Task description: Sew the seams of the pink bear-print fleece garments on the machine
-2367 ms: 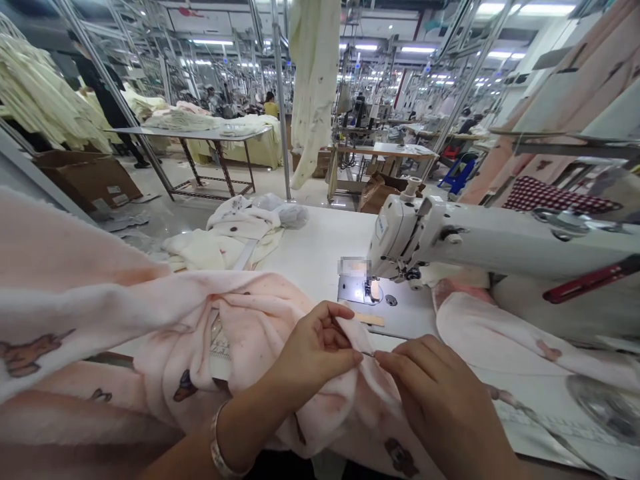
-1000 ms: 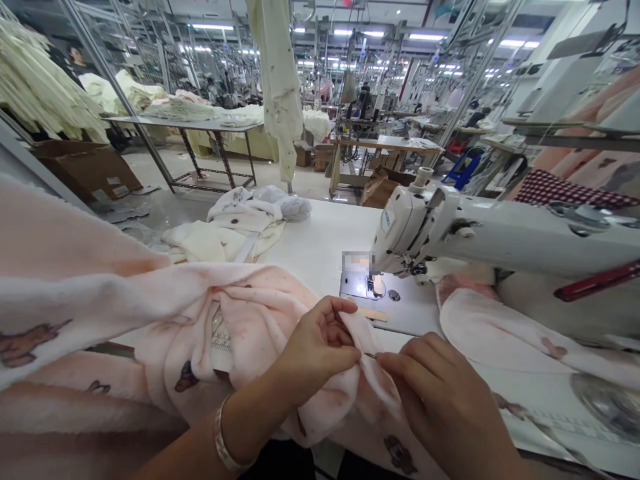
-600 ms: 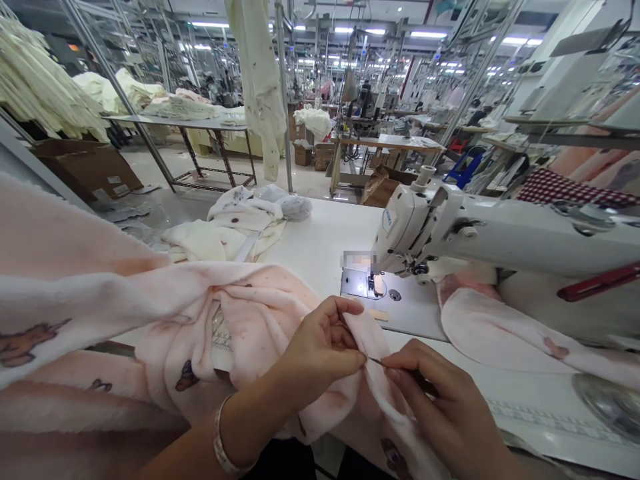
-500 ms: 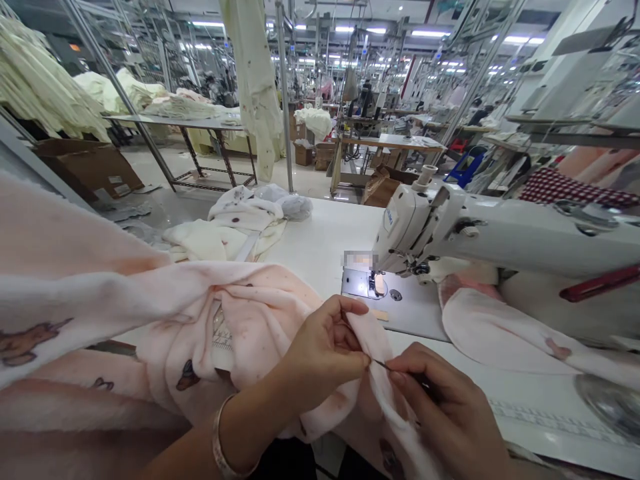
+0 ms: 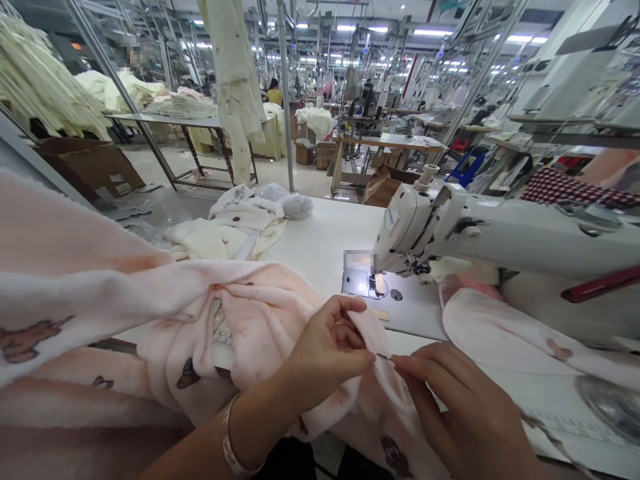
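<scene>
A soft pink garment (image 5: 235, 320) printed with small bears lies bunched across my lap and the front of the white table (image 5: 320, 247). My left hand (image 5: 325, 353) pinches a fold of its edge between thumb and fingers. My right hand (image 5: 465, 413) is closed on a thin dark tool, probably a seam picker or needle, whose tip (image 5: 385, 357) touches the fabric edge next to my left thumb. A white sewing machine (image 5: 480, 233) stands just beyond, its lit needle plate (image 5: 367, 283) a short way past my hands.
More pink fabric (image 5: 505, 333) lies under the machine arm at right. A cream garment pile (image 5: 235, 227) sits at the table's far left. A cream garment (image 5: 233, 73) hangs from an overhead rail. Behind are metal tables, cardboard boxes and distant workers.
My right hand drew back a little and returned to the fabric edge with the tool. My left hand kept its pinch. The hanging cream garment drifted left along the rail.
</scene>
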